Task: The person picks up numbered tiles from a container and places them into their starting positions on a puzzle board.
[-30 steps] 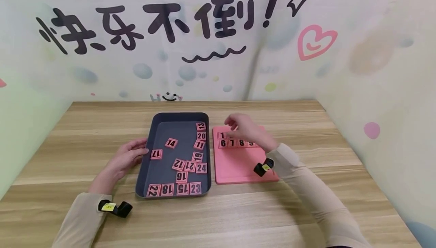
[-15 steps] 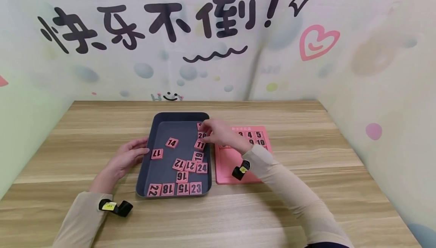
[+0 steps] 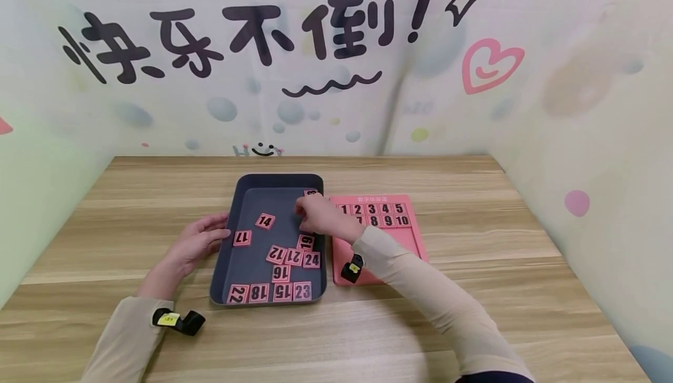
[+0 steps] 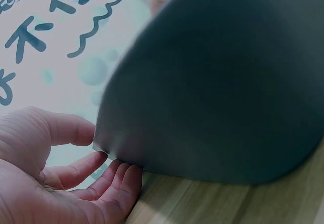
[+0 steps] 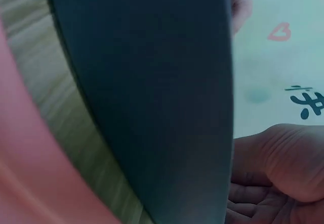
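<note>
My left hand (image 3: pixel 197 243) holds the left side of a dark grey tray (image 3: pixel 223 266). In the left wrist view the thumb is at the rim of the tray and the fingertips (image 4: pixel 132 176) press low on its outer wall. Over the tray's right side, my right hand (image 3: pixel 321 216) reaches down with bent fingers. It covers the spot of the tiles 20 and 11, and I cannot tell whether it pinches one. Tile 13 (image 3: pixel 311 192) shows just beyond it, tile 19 (image 3: pixel 306 243) just below. In the right wrist view the tray wall (image 5: pixel 152 107) hides the fingers.
Several pink number tiles lie in the tray, among them 14 (image 3: pixel 265 221), 17 (image 3: pixel 242 237) and 24 (image 3: pixel 312 260). A pink number board (image 3: pixel 415 243) lies right of the tray, with two rows of tiles along its top. The wooden table (image 3: pixel 263 342) ends at a printed wall.
My right hand has moved left from above the pink board, over the tray's right wall and down to the tiles, uncovering the board's top rows. My left hand has stayed at the tray.
</note>
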Available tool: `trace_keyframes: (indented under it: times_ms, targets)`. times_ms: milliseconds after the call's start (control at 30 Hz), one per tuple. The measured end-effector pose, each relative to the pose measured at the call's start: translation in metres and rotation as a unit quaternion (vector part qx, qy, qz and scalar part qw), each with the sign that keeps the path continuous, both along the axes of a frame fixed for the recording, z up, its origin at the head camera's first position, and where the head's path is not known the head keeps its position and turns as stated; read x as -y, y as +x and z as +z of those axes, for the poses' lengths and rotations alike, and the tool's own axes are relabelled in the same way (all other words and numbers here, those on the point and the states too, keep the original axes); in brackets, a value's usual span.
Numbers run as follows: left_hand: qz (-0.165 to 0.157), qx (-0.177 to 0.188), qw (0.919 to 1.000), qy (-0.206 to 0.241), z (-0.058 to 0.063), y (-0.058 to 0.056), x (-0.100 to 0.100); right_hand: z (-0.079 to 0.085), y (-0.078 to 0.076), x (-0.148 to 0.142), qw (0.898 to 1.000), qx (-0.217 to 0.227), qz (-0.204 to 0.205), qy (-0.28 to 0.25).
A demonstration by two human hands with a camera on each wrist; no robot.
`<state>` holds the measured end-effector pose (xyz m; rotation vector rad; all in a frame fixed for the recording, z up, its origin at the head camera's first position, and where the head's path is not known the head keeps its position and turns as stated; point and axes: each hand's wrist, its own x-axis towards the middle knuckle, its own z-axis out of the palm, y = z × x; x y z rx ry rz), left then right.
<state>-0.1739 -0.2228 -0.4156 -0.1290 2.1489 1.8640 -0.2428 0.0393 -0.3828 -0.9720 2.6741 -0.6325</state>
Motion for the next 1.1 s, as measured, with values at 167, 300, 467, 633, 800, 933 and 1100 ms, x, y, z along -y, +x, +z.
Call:
trace_keyframes:
  times_ms: [167, 300, 467, 633, 800, 933, 1100]
  targets:
    - [0.000, -0.002, 1.0000, 0.003, -0.001, 0.000, 0.000, 0.000, 0.003, 0.004, 1.000, 0.002, 0.001, 0.010]
    - [-0.001, -0.001, 1.0000, 0.000, 0.000, 0.001, 0.001, -0.001, 0.004, 0.008, 1.000, 0.006, 0.019, -0.011]
    - [-0.001, 0.000, 1.0000, 0.002, 0.001, 0.000, 0.000, -0.003, 0.005, 0.013, 0.997, 0.006, 0.054, -0.049]
    - [-0.001, 0.001, 1.0000, 0.006, 0.000, 0.000, 0.000, -0.007, 0.003, 0.014, 0.995, 0.033, 0.051, -0.082]
    - [0.001, 0.000, 1.0000, 0.005, 0.001, 0.001, -0.001, -0.011, 0.001, 0.013, 0.999, 0.000, 0.019, -0.046]
    - [0.002, 0.002, 1.0000, 0.002, 0.002, 0.001, -0.001, -0.012, 0.001, 0.013, 1.000, -0.014, 0.008, -0.005]
    - [0.001, -0.001, 1.0000, 0.002, 0.002, 0.002, 0.000, -0.014, 0.001, 0.015, 1.000, -0.017, 0.004, 0.025]
